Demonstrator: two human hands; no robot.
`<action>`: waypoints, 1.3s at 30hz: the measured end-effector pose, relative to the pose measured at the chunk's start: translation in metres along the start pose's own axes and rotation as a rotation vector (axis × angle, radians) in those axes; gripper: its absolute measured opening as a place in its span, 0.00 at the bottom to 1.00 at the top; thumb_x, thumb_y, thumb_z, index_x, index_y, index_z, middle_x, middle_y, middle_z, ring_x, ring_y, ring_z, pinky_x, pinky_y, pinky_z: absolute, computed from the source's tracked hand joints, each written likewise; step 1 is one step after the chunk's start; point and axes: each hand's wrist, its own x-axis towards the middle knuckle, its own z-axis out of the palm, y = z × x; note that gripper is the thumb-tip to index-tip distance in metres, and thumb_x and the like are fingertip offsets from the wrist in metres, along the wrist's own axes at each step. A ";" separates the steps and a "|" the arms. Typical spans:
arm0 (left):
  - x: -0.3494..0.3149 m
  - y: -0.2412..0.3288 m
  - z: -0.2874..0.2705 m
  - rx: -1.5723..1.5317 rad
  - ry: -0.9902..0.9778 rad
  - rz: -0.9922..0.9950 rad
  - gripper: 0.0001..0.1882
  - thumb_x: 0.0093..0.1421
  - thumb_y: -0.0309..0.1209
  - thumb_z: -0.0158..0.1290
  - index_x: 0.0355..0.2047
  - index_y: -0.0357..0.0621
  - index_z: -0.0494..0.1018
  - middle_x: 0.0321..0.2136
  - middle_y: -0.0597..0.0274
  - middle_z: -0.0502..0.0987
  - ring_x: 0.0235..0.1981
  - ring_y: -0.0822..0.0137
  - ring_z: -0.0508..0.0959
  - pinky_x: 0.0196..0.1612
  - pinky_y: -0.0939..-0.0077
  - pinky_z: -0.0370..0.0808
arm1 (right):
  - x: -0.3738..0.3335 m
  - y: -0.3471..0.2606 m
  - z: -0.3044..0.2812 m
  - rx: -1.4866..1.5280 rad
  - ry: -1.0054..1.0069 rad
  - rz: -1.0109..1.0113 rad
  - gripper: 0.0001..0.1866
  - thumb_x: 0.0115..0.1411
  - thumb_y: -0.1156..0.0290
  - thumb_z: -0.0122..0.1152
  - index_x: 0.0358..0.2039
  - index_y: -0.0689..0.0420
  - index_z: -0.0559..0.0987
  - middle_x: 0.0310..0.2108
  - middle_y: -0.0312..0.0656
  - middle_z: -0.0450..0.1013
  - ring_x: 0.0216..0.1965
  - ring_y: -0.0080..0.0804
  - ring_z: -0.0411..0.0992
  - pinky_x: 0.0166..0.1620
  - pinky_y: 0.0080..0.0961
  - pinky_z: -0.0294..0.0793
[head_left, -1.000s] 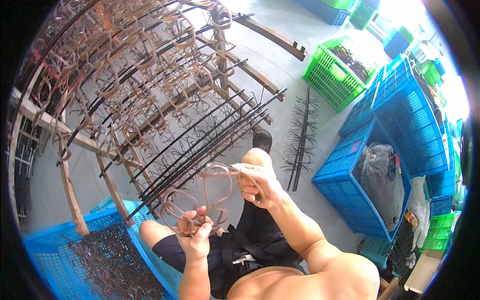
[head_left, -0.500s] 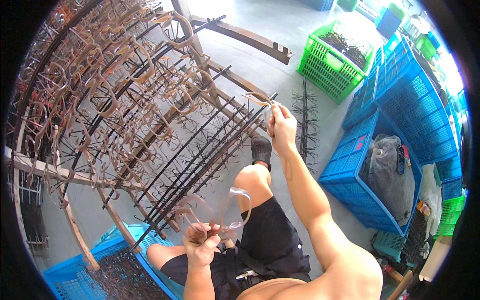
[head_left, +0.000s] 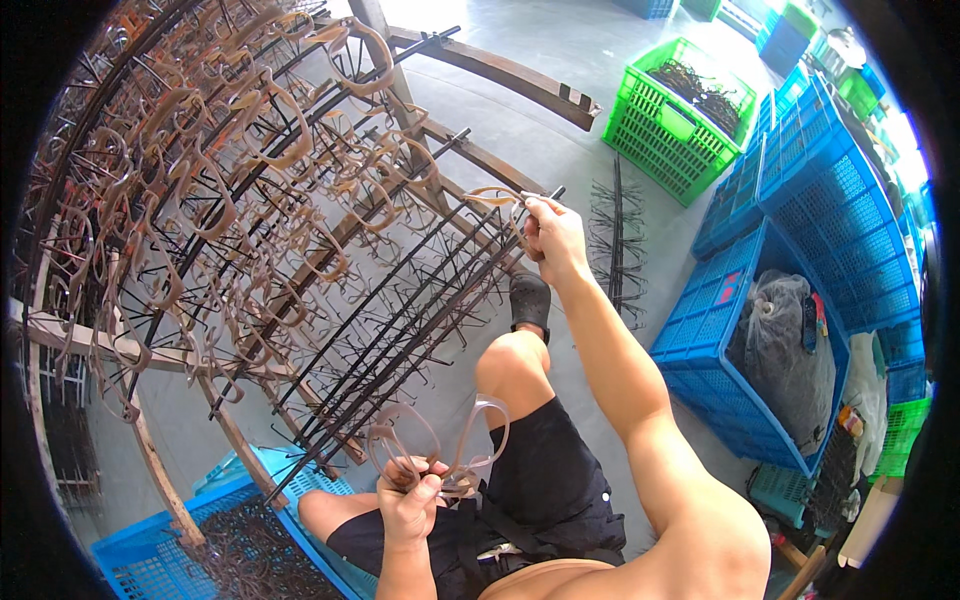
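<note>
My left hand, low in front of my lap, is closed around a few translucent brownish eyeglass frames; their round rims stick up beyond my fingers. Stretched forward, my right hand pinches another brown eyeglass frame by the outer ends of several dark hooked rods. I cannot tell whether that frame touches a hook. The rods lie side by side across a wooden rack. Farther left, many similar frames hang from the rack's other rods.
A loose hooked rod lies on the floor right of my hand. Beyond it stands a green crate of dark pieces. Blue crates line the right side, one holding a plastic bag. Another blue crate sits lower left.
My right hand has shifted slightly left and down with its eyeglass frame, which now sits nearer the rods. My left hand has moved slightly right and down, still holding its frames.
</note>
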 end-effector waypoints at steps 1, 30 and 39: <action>-0.001 0.000 -0.001 0.006 0.007 -0.014 0.12 0.46 0.19 0.58 0.32 0.40 0.71 0.27 0.54 0.77 0.21 0.67 0.72 0.29 0.73 0.70 | 0.000 -0.001 0.001 -0.036 0.006 -0.012 0.07 0.57 0.71 0.54 0.33 0.59 0.75 0.14 0.29 0.62 0.10 0.14 0.52 0.13 0.15 0.47; -0.003 -0.002 -0.006 -0.095 0.064 -0.086 0.15 0.46 0.17 0.54 0.35 0.44 0.70 0.30 0.56 0.76 0.21 0.69 0.72 0.26 0.76 0.68 | -0.019 0.013 0.005 -0.646 -0.071 -0.430 0.13 0.55 0.68 0.53 0.38 0.60 0.78 0.16 0.26 0.63 0.19 0.12 0.57 0.23 0.15 0.57; 0.000 0.007 0.004 -0.064 0.108 -0.038 0.13 0.48 0.16 0.54 0.33 0.43 0.71 0.30 0.55 0.77 0.20 0.75 0.72 0.22 0.86 0.67 | -0.011 -0.002 0.001 -0.633 -0.060 -0.268 0.14 0.54 0.66 0.57 0.38 0.59 0.78 0.21 0.34 0.69 0.22 0.21 0.65 0.26 0.20 0.64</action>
